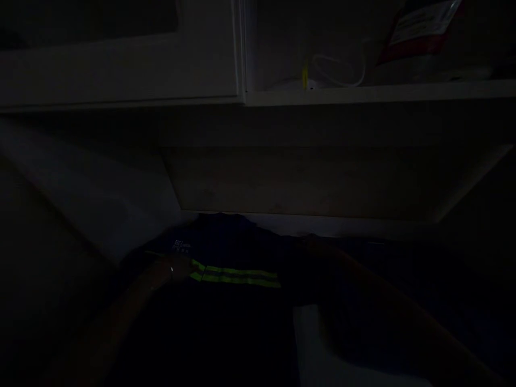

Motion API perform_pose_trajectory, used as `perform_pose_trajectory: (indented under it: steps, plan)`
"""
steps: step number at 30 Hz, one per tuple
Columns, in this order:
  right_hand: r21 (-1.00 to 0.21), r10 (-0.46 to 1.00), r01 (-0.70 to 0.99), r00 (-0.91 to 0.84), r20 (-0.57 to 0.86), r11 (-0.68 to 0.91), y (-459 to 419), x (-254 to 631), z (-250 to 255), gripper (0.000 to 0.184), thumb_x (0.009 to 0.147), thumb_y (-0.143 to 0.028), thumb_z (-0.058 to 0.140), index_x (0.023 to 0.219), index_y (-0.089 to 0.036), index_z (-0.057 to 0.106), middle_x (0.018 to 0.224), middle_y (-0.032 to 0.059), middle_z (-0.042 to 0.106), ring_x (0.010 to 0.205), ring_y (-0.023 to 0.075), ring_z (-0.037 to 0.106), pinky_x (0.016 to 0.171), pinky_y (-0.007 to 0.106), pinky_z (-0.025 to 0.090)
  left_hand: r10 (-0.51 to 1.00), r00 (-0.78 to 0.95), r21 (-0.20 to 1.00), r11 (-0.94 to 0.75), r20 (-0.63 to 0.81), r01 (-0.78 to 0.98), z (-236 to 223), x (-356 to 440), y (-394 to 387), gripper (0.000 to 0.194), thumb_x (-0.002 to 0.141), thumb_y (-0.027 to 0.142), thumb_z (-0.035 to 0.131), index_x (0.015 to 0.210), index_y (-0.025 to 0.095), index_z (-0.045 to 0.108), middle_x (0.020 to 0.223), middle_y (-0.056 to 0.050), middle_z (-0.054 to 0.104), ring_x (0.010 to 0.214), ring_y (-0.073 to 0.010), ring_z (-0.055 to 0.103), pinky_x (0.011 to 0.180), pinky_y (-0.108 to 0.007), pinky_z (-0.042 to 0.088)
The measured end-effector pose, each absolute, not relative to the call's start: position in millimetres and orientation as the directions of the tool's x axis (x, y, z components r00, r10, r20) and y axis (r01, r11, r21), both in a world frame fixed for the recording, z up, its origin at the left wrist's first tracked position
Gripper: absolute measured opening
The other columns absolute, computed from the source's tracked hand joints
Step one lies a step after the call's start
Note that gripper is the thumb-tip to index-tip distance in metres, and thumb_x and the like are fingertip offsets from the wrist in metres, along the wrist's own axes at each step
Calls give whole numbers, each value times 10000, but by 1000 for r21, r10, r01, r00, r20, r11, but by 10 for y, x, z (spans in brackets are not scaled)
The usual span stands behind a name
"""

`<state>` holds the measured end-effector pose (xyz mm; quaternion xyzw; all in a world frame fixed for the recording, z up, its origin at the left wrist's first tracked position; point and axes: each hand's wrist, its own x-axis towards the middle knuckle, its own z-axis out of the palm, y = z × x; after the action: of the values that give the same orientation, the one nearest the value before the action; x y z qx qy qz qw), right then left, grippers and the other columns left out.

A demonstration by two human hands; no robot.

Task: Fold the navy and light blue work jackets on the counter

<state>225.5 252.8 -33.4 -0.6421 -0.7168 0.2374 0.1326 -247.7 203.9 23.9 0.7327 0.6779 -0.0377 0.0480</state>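
Note:
The scene is very dark. A dark blue garment (237, 247) with a yellow-green reflective stripe and a small white logo lies flat in front of me. My left hand (171, 269), with a ring on one finger, rests on the garment at the stripe's left end. My right hand (312, 244) reaches to the garment's right edge, its fingers barely visible. Whether either hand grips the cloth cannot be made out.
A white shelf (363, 95) runs across the top with a white cable (338, 72) and a red-and-white packet (423, 27) on it. A pale board (314, 183) stands behind the garment. A pale flat object (318, 344) lies near the bottom.

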Motion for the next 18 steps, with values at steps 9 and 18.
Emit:
perform_pose_trajectory:
  steps: [9, 18]
  plan:
    - [-795, 999, 606, -49, -15, 18, 2311, 2515, -430, 425, 766, -519, 654, 1007, -170, 676, 940, 62, 726, 788, 190, 660, 668, 279, 512, 993, 109, -75, -111, -41, 991, 401, -2376, 3051, 511, 913, 416, 388, 1301, 140, 573, 1348, -177, 589, 1199, -290, 568, 1006, -395, 409]
    - [-360, 999, 933, -35, -37, 19, 2296, 2692, -264, 458, 865, -584, 518, 1111, -213, 629, 968, 94, 726, 845, 254, 681, 672, 313, 461, 989, 145, -172, -142, 7, 975, 405, -2533, 2995, 407, 909, 356, 438, 1249, 201, 600, 1193, -118, 678, 1014, -243, 630, 887, -358, 445]
